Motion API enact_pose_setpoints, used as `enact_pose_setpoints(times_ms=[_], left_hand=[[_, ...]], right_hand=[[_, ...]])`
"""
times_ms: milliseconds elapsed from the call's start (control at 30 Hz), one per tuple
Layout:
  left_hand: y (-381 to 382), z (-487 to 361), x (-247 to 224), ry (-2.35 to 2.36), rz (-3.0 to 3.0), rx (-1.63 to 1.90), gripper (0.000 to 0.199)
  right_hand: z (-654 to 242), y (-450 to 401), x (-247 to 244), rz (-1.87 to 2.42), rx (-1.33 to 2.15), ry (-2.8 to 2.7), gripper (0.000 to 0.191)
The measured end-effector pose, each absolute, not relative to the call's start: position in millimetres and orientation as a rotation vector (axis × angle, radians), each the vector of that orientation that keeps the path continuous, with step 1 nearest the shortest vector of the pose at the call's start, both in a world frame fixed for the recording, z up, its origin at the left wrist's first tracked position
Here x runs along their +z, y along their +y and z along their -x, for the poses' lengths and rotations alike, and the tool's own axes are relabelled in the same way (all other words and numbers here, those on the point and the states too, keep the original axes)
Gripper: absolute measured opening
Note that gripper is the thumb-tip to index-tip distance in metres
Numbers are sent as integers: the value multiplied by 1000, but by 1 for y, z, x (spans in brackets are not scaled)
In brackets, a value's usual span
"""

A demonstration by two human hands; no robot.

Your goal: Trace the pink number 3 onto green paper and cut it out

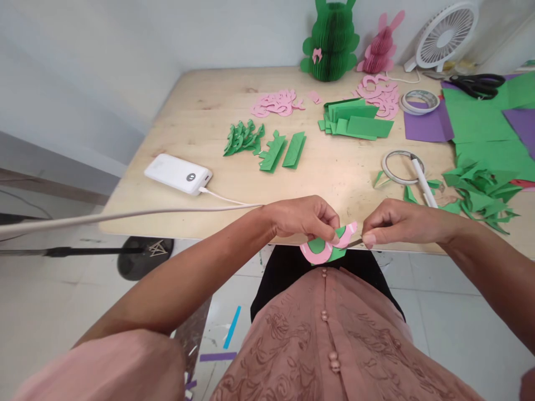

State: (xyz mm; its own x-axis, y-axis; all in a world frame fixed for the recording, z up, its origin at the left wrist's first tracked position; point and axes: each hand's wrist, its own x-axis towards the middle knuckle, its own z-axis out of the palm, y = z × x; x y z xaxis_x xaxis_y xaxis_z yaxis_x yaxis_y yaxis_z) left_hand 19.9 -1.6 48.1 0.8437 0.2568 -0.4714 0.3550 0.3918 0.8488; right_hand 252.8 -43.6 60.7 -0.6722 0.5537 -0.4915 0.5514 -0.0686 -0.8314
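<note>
My left hand pinches a pink curved paper cutout laid over a green paper piece, just beyond the table's front edge and above my lap. My right hand, to its right, is closed on a thin dark tool whose tip points left at the pink cutout. What kind of tool it is cannot be made out, since my fingers cover most of it. Small white marks show on the pink paper.
A white power bank with a cable lies left on the table. Folded green pieces, pink cutouts, tape rolls, a white pen, scissors, green scraps, paper figures and a fan stand or lie beyond.
</note>
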Motion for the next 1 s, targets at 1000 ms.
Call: enact_pose_setpoints(times_ms=[1000], left_hand=[[-24,-11,52,819,-1075,394,18]], right_hand=[[-261,-81,51,1519,1559,-1658,43]])
